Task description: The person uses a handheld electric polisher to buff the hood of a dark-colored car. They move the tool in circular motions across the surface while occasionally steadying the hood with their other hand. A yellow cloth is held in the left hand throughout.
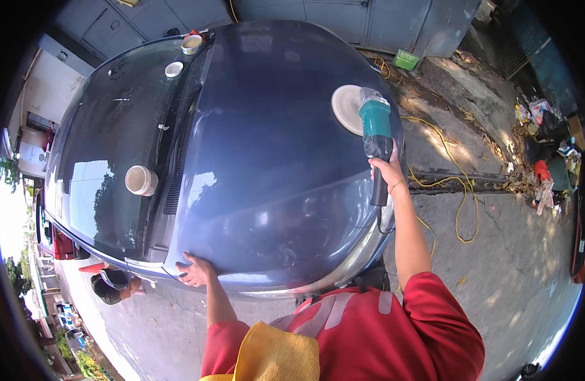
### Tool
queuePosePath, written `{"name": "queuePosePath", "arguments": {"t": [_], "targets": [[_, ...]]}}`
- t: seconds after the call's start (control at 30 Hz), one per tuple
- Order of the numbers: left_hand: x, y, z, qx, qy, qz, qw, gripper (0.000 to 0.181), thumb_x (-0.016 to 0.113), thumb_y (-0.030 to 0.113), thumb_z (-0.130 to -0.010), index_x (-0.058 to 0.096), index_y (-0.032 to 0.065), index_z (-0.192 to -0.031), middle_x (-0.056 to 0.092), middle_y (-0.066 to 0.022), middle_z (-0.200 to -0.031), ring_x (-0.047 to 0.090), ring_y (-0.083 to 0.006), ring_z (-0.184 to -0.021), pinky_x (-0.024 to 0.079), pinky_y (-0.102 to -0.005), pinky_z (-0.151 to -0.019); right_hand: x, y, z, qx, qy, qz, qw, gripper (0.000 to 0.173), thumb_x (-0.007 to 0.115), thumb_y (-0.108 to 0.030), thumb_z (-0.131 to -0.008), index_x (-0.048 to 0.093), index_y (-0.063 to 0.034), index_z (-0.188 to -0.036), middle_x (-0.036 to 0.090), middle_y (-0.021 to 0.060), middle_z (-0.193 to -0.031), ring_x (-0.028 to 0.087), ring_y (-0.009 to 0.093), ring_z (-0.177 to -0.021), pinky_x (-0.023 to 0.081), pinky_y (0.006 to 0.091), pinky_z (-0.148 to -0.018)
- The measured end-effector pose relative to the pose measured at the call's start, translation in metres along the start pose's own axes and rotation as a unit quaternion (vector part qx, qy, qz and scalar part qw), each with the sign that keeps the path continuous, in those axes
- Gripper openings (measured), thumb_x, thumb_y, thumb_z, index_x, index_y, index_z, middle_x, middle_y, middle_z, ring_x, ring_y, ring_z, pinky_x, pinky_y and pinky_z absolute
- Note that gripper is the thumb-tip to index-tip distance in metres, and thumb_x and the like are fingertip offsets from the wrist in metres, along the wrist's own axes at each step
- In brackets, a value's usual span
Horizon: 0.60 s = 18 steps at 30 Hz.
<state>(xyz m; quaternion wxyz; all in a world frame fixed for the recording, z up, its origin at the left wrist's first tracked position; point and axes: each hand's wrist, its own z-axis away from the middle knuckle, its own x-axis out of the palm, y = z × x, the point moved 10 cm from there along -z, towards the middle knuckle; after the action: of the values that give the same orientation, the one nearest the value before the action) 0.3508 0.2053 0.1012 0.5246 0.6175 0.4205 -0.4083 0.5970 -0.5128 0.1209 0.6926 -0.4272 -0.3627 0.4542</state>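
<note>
My right hand [388, 167] is closed around the handle of a teal and black electric polisher [376, 119]. Its round white pad [347, 108] lies against the front part of a dark blue car hood [268, 119]. With fingers spread, my left hand [196, 271] rests on the hood's near rear corner, close to the windshield [121, 143]. From the polisher's handle a dark cord [379, 221] hangs down over the hood's front edge. Pale smudges show on the glossy paint near me.
On the windshield stand a white tub [141, 180], a lid [174, 69] and an open can [191, 45]. A yellow extension cord [456, 176] loops over the concrete. Rubbish [547, 143] is heaped at right, a green basket [406, 60] by the gate. Another person [112, 285] is beside the car.
</note>
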Motion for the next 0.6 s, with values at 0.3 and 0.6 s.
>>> {"name": "queuePosePath", "arguments": {"t": [0.3, 0.6], "targets": [[0.014, -0.009, -0.017, -0.016, -0.034, -0.008, 0.999, 0.078, 0.032, 0.079, -0.098, 0.030, 0.0300, -0.159, 0.020, -0.0292, -0.163, 0.021, -0.0492, -0.150, 0.028, -0.0630, -0.114, -0.029, 0.057, 0.057, 0.007, 0.023, -0.104, 0.994, 0.106, 0.070, 0.005, -0.081, 0.010, -0.0296, -0.162, 0.062, 0.0098, -0.088, 0.060, 0.019, -0.058, 0.053, 0.0364, -0.047], [-0.037, 0.198, 0.176, 0.438, -0.314, 0.312, 0.782, 0.067, 0.061, 0.053, -0.100, 0.047, 0.0117, -0.151, 0.053, -0.0296, -0.140, 0.052, -0.0416, -0.132, 0.043, -0.0495, -0.107, 0.141, 0.062, 0.170, 0.048, -0.169, -0.014, 0.984, 0.117, 0.073, 0.005, -0.081, 0.001, -0.0309, -0.165, 0.065, 0.0154, -0.111, 0.062, 0.016, -0.063, 0.055, 0.0327, -0.054]]}}
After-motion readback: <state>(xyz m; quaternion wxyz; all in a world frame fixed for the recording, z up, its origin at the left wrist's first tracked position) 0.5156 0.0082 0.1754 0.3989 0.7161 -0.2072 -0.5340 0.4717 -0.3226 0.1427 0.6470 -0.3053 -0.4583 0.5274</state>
